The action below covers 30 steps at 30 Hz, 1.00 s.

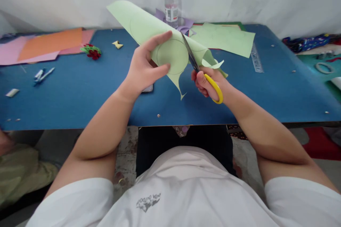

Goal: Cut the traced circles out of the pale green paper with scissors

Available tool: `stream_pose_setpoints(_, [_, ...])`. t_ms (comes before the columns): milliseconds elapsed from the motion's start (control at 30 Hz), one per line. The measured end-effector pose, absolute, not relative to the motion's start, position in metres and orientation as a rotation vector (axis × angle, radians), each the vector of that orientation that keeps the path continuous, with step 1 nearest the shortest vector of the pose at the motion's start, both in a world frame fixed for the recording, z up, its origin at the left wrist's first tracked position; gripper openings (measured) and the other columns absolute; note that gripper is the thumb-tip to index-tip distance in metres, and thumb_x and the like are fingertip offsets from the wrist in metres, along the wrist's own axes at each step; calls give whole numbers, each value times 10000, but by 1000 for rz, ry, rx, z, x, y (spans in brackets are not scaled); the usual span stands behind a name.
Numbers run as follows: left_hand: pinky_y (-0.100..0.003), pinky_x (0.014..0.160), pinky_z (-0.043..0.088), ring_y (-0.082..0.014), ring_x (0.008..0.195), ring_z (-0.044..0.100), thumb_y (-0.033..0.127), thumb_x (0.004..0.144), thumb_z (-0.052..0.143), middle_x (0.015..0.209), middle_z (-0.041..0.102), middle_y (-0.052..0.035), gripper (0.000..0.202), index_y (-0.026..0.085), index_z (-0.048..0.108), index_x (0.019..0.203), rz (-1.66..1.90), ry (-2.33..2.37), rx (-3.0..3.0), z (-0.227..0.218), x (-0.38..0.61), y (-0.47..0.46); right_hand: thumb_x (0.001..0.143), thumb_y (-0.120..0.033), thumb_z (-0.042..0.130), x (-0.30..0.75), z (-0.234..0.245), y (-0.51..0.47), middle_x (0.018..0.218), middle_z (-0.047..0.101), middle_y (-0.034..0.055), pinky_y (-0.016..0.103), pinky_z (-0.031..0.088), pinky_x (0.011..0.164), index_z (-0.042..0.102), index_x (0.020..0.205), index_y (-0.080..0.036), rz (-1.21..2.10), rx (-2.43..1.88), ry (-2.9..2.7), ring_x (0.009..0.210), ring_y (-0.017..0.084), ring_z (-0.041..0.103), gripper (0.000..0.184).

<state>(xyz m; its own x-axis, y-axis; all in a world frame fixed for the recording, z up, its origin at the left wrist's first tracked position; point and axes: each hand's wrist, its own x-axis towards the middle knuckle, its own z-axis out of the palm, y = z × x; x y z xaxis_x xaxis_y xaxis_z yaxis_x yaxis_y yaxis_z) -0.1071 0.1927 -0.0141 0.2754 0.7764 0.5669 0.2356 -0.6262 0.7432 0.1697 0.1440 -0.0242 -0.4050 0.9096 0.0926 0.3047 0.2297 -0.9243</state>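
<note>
Light green paper under yellow-handled scissors, held above a blue desk.

The light green paper sheet (138,21) hangs curled in the air just in front of the plastic bottle (171,0), with pencilled circles on it. The left hand (144,67) pinches it beside one circle, thumb on top and fingers under. The right hand (207,85) is closed through the handles of the scissors (192,58), whose blades bite the sheet at that circle. A wide stretch of blue desk (80,92) shows from the bottle to the near edge. A clear ruler (256,58) lies right of the bottle and coloured sheets (50,44) far left. The bottle label is too small to read, and the shirt print is upside down and unclear.
</note>
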Motion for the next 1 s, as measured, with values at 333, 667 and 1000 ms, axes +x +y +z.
stream_pose_setpoints(333, [-671,1364,585,-405,1622,606,398,832,792,1699,681,77,846,382,644,1664,1276,948,2090,-10,-109,186,788,-1150,578,171,-25,145,627,435,-33,332,378,465,517,835,-261,1178,-1151,-1830,495,139,441,892])
stream_pose_setpoints(667, [-684,1303,629,-438,1568,651,357,832,832,1639,733,25,780,351,706,1602,1331,845,2027,-11,-109,190,712,-1182,602,168,-19,142,603,417,-24,355,360,450,494,789,-267,1188,-1173,-1800,488,141,421,924])
stream_pose_setpoints(1000, [-672,1273,657,-434,1541,667,354,853,840,1625,739,-20,788,314,688,1625,1296,836,2037,-10,-114,192,789,-1137,606,171,-21,142,610,446,-18,336,368,458,534,807,-258,1154,-1189,-1816,502,142,442,882])
